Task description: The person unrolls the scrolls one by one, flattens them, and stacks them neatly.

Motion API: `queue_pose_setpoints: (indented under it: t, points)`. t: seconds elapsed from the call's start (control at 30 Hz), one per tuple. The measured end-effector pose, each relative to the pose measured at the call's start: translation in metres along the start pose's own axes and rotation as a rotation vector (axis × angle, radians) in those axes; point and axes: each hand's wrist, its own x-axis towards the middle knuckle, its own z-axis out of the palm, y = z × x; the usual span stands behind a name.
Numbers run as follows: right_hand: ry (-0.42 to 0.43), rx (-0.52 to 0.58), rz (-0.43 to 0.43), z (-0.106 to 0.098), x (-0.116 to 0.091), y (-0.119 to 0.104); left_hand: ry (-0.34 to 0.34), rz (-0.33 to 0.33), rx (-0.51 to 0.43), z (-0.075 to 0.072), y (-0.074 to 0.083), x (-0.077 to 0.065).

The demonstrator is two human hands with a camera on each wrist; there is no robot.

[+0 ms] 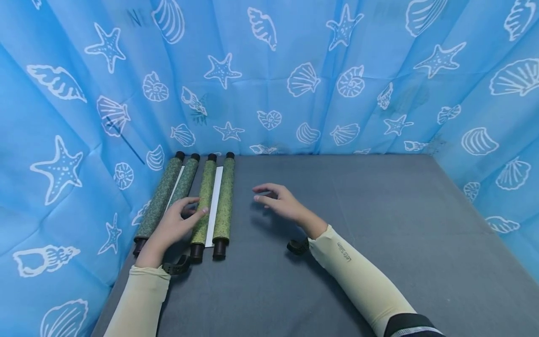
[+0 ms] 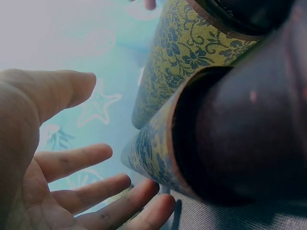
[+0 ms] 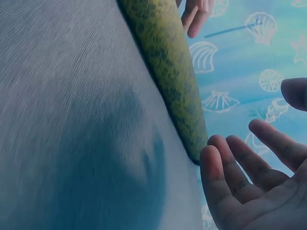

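Note:
Two patterned hanging scrolls lie side by side at the left of the table, each rolled from both ends with a white strip showing between its rolls. The yellow-green scroll (image 1: 226, 201) is on the right, the dark green scroll (image 1: 159, 201) on the left. My left hand (image 1: 174, 224) hovers over the scrolls, thumb and fingers apart, holding nothing; in the left wrist view its fingers are spread beside a dark roller end (image 2: 244, 129). My right hand (image 1: 283, 203) hangs above the table to the right of the yellow-green scroll, fingers loosely bent, apart from it.
A grey cloth covers the table (image 1: 379, 224) and extends to the right of the scrolls. A blue curtain (image 1: 269, 93) with white shells and starfish surrounds the table's back and sides. Each wrist wears a dark strap (image 1: 298, 246).

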Motion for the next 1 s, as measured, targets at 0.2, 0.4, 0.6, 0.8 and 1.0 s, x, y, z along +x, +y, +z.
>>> queue_pose_setpoints:
  t: [0.2,0.4,0.6,0.8,1.0]
  points:
    - [-0.012,0.07,0.026,0.019,0.011,-0.005,0.003,-0.016,0.0,-0.001,-0.001,0.0]
    - [-0.009,0.124,0.072,0.037,0.021,-0.006,0.01,-0.011,-0.012,-0.001,-0.001,-0.001]
    - [-0.003,0.12,0.09,0.054,0.029,-0.006,0.015,0.001,-0.01,0.001,-0.002,-0.001]
    - [0.02,0.095,0.11,0.067,0.034,-0.009,0.011,-0.005,0.006,0.002,-0.003,0.0]
    - [0.021,0.061,0.092,0.077,0.04,-0.006,0.01,-0.015,0.013,0.005,-0.005,0.0]
